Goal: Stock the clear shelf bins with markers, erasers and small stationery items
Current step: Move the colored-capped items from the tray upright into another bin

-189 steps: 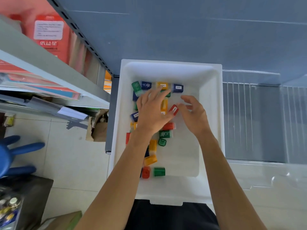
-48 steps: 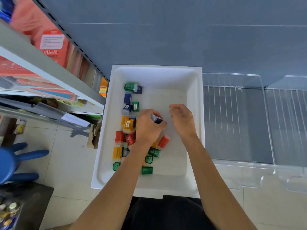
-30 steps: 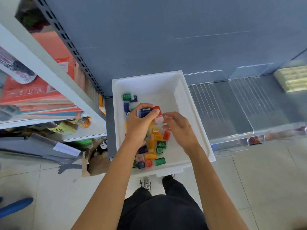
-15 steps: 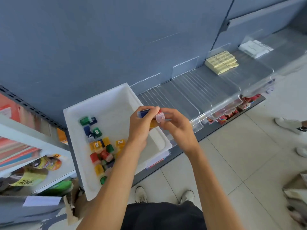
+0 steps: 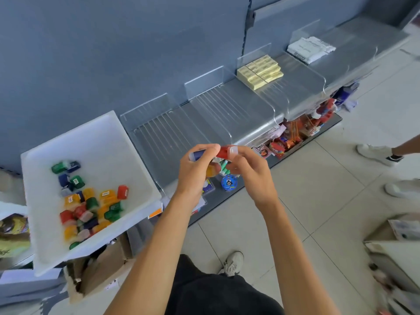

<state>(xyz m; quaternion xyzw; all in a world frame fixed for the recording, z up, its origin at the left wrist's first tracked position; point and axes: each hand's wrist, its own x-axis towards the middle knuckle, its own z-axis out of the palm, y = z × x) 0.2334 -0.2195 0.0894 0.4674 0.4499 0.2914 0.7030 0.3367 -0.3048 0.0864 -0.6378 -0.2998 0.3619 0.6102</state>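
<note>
A white tub (image 5: 97,135) sits on the shelf to my left. It holds a heap of little blocks (image 5: 91,205) in green, blue, yellow, orange and red. Most of them are piled at the end nearest me. The far end of the tub is bare.

Next to the tub is a row of clear bins. The first clear bin (image 5: 163,135) and the second clear bin (image 5: 229,108) have nothing in them. The next one holds flat yellow packs (image 5: 260,70) in a neat stack at the back. The one after that holds white packs (image 5: 310,47).

My hands are up in front of me, close together, over the front edge of the first two clear bins. My left hand (image 5: 195,171) has its fingers curled round a small blue block (image 5: 197,155). My right hand (image 5: 250,171) pinches a small red block (image 5: 223,153) at its clear cap end. The red block lies on its side, long way left to right, with the clear cap pointing right. The blue block lies just to its left, in the same line. I cannot tell if the two touch, as my left thumb covers the gap. A bit of yellow and green shows under my fingers, too hidden to make out.

My arms come up from the bottom and lean in toward each other.
</note>
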